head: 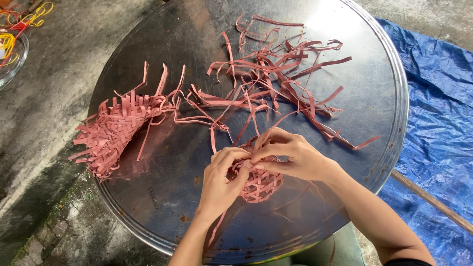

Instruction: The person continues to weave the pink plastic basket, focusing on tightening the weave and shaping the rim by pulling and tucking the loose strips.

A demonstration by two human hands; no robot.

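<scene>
Small woven piece point(258, 182) under the fingertips point(249, 162): dusty pink-red, open criss-cross lattice, dark gaps between strips. Loose strips point(276, 74) beyond the fingers: same pink-red, plain, no print. Bigger woven piece point(116, 130) well to the left of the fingers: same colour, tighter checker weave, frayed strip ends. Round tray point(384, 64) beneath everything: dull grey metal, streaky reflections, brown rust specks near the wrists. Tarp point(438, 98) right of the fingers: bright blue, crinkled. Ground point(44, 123) on the left: mottled grey with green patches. Far top-left: yellow and red cords point(22, 22).
</scene>
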